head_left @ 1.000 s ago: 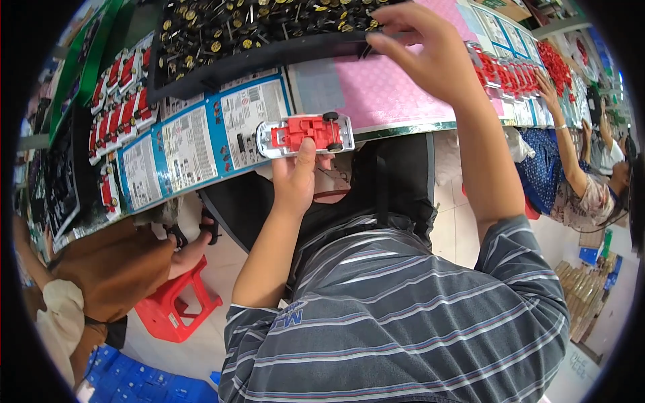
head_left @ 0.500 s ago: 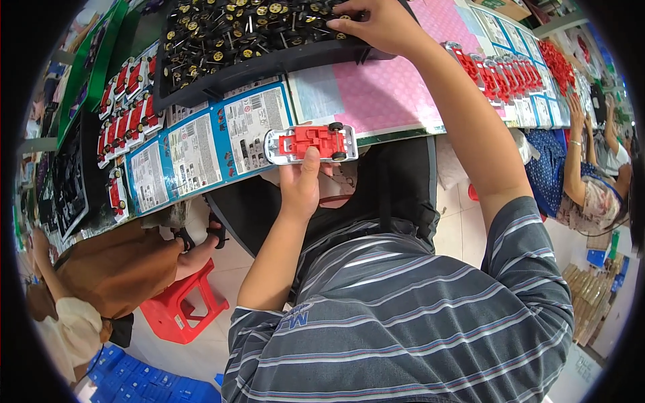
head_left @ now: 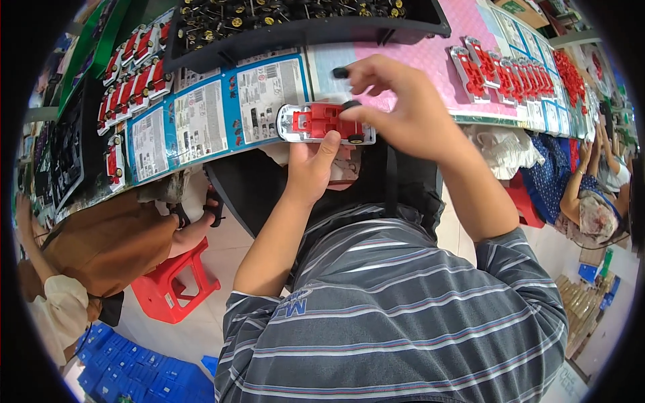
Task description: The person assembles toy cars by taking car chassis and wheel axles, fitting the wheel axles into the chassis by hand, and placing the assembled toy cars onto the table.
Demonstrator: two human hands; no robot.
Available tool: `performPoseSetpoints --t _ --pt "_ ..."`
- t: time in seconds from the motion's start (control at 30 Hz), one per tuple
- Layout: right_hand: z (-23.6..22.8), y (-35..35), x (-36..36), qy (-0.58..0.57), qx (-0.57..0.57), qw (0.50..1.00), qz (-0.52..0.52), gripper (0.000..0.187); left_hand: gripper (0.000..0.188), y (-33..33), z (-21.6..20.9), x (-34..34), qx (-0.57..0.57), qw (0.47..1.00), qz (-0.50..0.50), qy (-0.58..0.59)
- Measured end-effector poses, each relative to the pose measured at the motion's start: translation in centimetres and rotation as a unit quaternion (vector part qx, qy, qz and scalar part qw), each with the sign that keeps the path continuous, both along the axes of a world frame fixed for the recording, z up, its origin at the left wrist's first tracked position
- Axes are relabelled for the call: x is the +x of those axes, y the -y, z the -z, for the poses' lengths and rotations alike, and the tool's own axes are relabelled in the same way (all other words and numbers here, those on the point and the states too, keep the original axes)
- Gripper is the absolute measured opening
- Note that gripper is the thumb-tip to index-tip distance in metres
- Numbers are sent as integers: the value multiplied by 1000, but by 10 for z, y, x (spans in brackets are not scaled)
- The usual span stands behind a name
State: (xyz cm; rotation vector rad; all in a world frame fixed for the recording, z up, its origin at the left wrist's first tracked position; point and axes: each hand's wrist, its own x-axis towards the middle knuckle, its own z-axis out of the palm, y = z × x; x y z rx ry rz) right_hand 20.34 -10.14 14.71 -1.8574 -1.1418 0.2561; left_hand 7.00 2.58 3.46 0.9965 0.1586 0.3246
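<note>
My left hand (head_left: 312, 171) holds a toy car (head_left: 316, 123) underside up, its thumb pressed on the red base inside the silvery-white body. Black wheels (head_left: 356, 140) are fitted at the car's right end; no wheels show at its left end. My right hand (head_left: 410, 111) is curled above that right end. A black toy wheel (head_left: 340, 72) sticks out at its fingertips; any axle behind it is hidden by the fingers.
A black tray (head_left: 302, 32) of wheels on axles sits at the back. Rows of red-and-white toy cars (head_left: 131, 94) stand left, and more car bodies (head_left: 500, 70) lie right. Printed cards (head_left: 195, 127) cover the table. Other people sit either side; a red stool (head_left: 176, 282) is at lower left.
My right hand has come from the wheel tray back toward me, to the car, bringing a black wheel. My left hand and the car have shifted slightly right and away from me.
</note>
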Motion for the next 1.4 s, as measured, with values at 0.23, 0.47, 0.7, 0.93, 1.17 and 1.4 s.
performPoseSetpoints --t 0.23,0.47,0.7,0.93,1.17,1.4 --pt "12 -29 -30 114 -50 992 -21 55 26 8 5 -11 111 990 48 -76" --pt "10 -26 -36 21 -72 997 -27 54 20 5 4 -18 100 988 67 -96" --pt "14 -17 -31 21 -27 999 -32 41 37 6 -5 -23 -93 988 120 -12" --pt "14 -16 -26 7 -45 999 -22 12 78 10 -6 -24 -5 992 124 -16" --pt "13 -15 -24 58 -52 997 1 10 72 10 -4 -28 11 988 155 -23" --pt "13 -10 -24 3 -41 998 -46 14 71 13 -9 -26 -30 989 141 13"
